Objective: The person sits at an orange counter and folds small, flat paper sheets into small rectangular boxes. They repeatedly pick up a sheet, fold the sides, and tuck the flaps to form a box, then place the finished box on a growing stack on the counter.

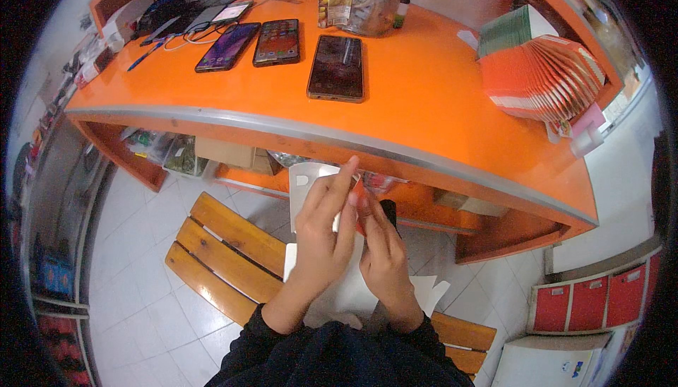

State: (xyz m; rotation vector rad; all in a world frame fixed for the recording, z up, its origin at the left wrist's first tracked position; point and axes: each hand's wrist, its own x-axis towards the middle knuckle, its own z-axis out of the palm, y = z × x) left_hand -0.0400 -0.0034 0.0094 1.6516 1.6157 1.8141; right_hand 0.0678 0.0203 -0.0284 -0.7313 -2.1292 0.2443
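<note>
In front of my body, above my lap, both hands come together. My right hand (383,249) is closed, its thumb and fingers pinching a small orange-red piece (359,191) that looks like paper or card. From the other side my left hand (323,224) presses its bent fingers against this piece, index finger pointing up. Most of the piece is hidden by the fingers. Below and behind my hands lies white cut cardboard (302,191) with flaps, over my lap.
An orange desk (424,104) with a metal front edge carries a dark phone (336,68), two lit phones, a clear jar (371,6) with a red lid and a fanned stack of orange-red folded cards (540,76). Under it are shelves with bags and boxes. A slatted wooden bench (224,253) is beneath me.
</note>
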